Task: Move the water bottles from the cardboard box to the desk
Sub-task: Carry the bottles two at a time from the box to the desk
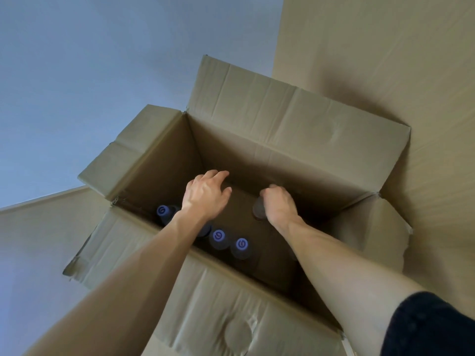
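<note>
Dark sleeve (426, 327) nearest; deep inside the cardboard box (270, 150), right hand (279, 206) curled round a bottle (259, 209) for lifting, left hand (205, 194) spread, reaching. Capped bottles (218, 237) against the box's near wall.

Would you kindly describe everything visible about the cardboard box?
The cardboard box is plain brown corrugated board, creased and dented, with all four flaps folded outward. It stands open-topped on the floor. Deep inside, along its near-left wall, stand bottles with purple caps. Both bare forearms reach in: the left hand spread with fingers relaxed, the right hand curled round a dim bottle top.
</note>
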A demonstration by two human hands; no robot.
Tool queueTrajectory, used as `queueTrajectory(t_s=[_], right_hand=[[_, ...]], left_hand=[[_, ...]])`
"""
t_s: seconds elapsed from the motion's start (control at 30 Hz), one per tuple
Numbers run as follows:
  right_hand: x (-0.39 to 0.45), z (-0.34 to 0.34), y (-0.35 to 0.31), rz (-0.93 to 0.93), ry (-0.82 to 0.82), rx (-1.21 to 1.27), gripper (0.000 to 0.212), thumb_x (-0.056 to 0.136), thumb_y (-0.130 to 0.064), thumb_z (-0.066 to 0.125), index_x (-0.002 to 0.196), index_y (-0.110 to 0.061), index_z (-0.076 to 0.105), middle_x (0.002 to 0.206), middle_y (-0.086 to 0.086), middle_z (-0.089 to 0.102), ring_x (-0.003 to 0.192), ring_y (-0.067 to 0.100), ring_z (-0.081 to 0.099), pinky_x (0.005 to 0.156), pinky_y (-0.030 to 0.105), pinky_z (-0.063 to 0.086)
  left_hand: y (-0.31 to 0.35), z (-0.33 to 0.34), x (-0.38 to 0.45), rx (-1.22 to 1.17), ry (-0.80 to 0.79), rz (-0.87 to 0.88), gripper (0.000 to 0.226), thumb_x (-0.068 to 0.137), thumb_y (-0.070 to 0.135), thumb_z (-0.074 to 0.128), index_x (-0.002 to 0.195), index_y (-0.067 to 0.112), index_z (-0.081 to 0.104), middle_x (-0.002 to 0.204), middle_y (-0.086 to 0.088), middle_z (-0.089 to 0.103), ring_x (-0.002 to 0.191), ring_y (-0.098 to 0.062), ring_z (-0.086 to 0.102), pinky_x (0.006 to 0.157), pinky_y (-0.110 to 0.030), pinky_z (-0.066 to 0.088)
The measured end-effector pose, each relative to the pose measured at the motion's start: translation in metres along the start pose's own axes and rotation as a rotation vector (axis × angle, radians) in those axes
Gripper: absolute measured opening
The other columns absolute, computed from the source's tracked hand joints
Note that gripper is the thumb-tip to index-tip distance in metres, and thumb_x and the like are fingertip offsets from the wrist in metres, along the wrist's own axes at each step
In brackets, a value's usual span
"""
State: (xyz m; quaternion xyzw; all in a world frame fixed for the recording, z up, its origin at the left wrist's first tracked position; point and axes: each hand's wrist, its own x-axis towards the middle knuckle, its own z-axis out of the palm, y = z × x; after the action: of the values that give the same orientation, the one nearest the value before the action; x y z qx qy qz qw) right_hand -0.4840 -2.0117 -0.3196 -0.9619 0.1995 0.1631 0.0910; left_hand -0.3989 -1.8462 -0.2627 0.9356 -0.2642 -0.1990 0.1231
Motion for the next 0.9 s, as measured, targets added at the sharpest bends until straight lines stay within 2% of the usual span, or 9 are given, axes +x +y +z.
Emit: queueTrajectory(t_s=[0.2, 0.37, 0.6, 0.7, 0.77, 0.9], right_hand=[[0.019, 0.003, -0.042, -0.073, 0.026, 0.073, 0.022, 0.098, -0.011, 0.060, 0.117, -0.013, 0.071, 0.117, 0.011, 0.060, 0.112, 0.030, 0.058, 0.090, 0.038, 0.051], [0.020, 0.006, -0.033, -0.070, 0.057, 0.169, 0.025, 0.098, -0.017, 0.058, 0.121, -0.019, 0.069, 0.116, 0.008, 0.058, 0.111, 0.028, 0.057, 0.087, 0.036, 0.049], [0.009, 0.008, -0.008, -0.062, 0.016, 0.318, 0.052, 0.088, -0.020, 0.075, 0.136, -0.021, 0.058, 0.126, 0.005, 0.058, 0.120, 0.025, 0.057, 0.100, 0.038, 0.050], [0.000, 0.015, 0.004, 0.005, 0.020, 0.320, 0.058, 0.084, -0.023, 0.078, 0.138, -0.022, 0.054, 0.128, 0.004, 0.058, 0.122, 0.026, 0.057, 0.101, 0.038, 0.051], [-0.008, 0.023, 0.016, 0.080, -0.045, 0.236, 0.055, 0.086, -0.026, 0.077, 0.136, -0.021, 0.055, 0.132, 0.006, 0.056, 0.125, 0.028, 0.055, 0.101, 0.040, 0.050], [-0.024, 0.043, 0.048, 0.167, -0.345, -0.025, 0.045, 0.095, -0.019, 0.062, 0.139, -0.021, 0.053, 0.144, 0.008, 0.048, 0.135, 0.031, 0.043, 0.109, 0.045, 0.041]], left_hand=[[-0.014, 0.003, 0.008, 0.016, -0.008, -0.036, 0.052, 0.103, 0.040, 0.047, 0.153, 0.027, 0.040, 0.156, -0.004, 0.042, 0.140, -0.031, 0.041, 0.114, -0.046, 0.034], [-0.020, 0.005, 0.013, 0.006, -0.039, -0.055, 0.052, 0.103, 0.038, 0.046, 0.153, 0.027, 0.040, 0.156, -0.004, 0.042, 0.140, -0.031, 0.041, 0.112, -0.046, 0.033], [-0.016, 0.011, 0.027, 0.032, -0.101, -0.043, 0.054, 0.102, 0.035, 0.050, 0.154, 0.026, 0.038, 0.155, -0.006, 0.042, 0.139, -0.032, 0.041, 0.111, -0.047, 0.035], [-0.012, 0.017, 0.033, 0.048, -0.135, -0.036, 0.057, 0.101, 0.036, 0.053, 0.154, 0.027, 0.037, 0.156, -0.006, 0.041, 0.139, -0.032, 0.042, 0.111, -0.047, 0.036], [-0.009, 0.022, 0.037, 0.062, -0.164, -0.026, 0.061, 0.098, 0.036, 0.058, 0.154, 0.028, 0.036, 0.155, -0.006, 0.041, 0.138, -0.032, 0.043, 0.110, -0.047, 0.037], [-0.004, 0.036, 0.048, 0.082, -0.234, -0.021, 0.074, 0.091, 0.036, 0.070, 0.155, 0.030, 0.034, 0.152, -0.007, 0.045, 0.136, -0.031, 0.045, 0.109, -0.046, 0.041]])
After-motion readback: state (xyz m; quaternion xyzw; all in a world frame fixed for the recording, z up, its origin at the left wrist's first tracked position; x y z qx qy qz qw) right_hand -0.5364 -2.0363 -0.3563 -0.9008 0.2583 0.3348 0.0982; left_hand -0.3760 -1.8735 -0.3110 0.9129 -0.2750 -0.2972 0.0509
